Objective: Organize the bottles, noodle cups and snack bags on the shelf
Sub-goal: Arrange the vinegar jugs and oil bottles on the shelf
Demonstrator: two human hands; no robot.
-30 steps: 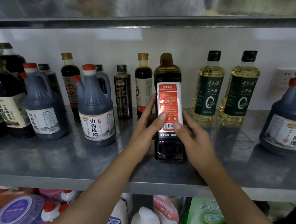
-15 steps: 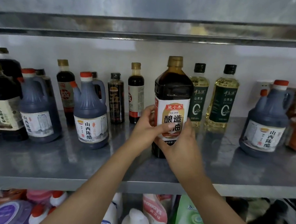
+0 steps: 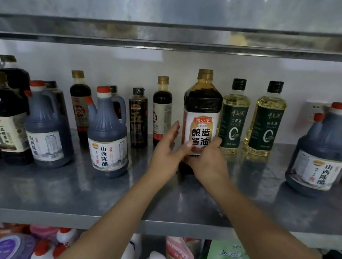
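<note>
Fingers (image 3: pixel 217 141) of right hand (image 3: pixel 209 165) round soy sauce bottle (image 3: pixel 202 103), left hand (image 3: pixel 166 156) alongside

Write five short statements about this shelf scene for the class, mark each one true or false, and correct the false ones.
1. The large dark soy sauce bottle with a gold cap stands upright on the grey metal shelf. True.
2. Its white front label faces the camera. True.
3. The two yellow oil bottles with black caps stand to the left of it. False: they stand just to its right.
4. The right hand hangs clear of the bottle. False: it grips the bottle's lower part.
5. The blue-grey plastic vinegar jugs have red caps. True.
</note>
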